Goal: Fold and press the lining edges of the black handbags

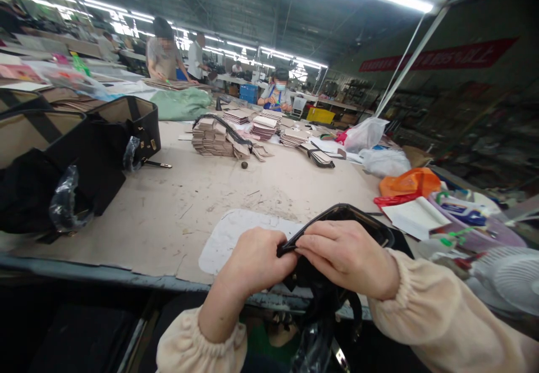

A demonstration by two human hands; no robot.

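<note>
A black bag (pixel 341 211) leans at the table's near edge, its rim facing up and its lower part hanging down in front. My left hand (pixel 263 255) is closed on the left corner of the bag's rim. Right beside it, my right hand (pixel 343 252) pinches the same rim, fingers pressed together along the edge. Beneath and behind my hands lies a white sheet (pixel 223 241) with rounded corners. Below the rim, dark straps and a piece in clear plastic (pixel 314 342) hang down. The bag's inside is mostly hidden.
Black bags (pixel 105 162) stand at the left. Stacks of cut pieces (pixel 213 137) lie towards the back. At the right are an orange bag (pixel 410 182), a purple basket (pixel 501 237) and a white fan (pixel 511 277). People (pixel 164 53) work beyond the table (pixel 168 210).
</note>
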